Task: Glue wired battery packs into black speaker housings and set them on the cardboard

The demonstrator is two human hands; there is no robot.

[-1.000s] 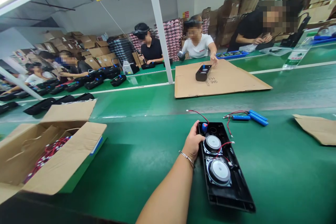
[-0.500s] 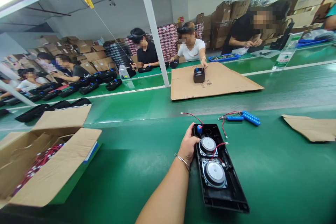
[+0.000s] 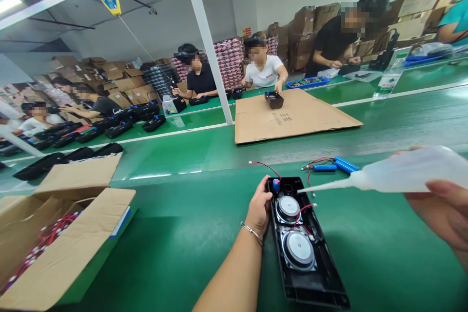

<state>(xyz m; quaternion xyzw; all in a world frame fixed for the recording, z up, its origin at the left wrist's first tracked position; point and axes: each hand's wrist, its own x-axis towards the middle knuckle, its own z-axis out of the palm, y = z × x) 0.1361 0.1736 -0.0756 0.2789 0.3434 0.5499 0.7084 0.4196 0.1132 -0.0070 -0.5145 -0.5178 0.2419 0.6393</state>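
A black rectangular plastic speaker housing (image 3: 310,280) is grasped by the left hand (image 3: 259,208) over the green tabletop (image 3: 168,248). By a translucent squeeze bottle (image 3: 405,169), gripped in the right hand (image 3: 440,212), blue cylindrical batteries (image 3: 324,168) are partly hidden. Leftward, an open cardboard box (image 3: 73,253) is seen.

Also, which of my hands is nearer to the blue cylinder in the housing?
Left. Your left hand grips the black housing beside the blue cylinder; your right hand is farther right, holding the white bottle.

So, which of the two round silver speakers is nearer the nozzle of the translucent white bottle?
The far round silver speaker, near the blue cylinder in the black plastic housing; the other speaker sits nearer the camera.
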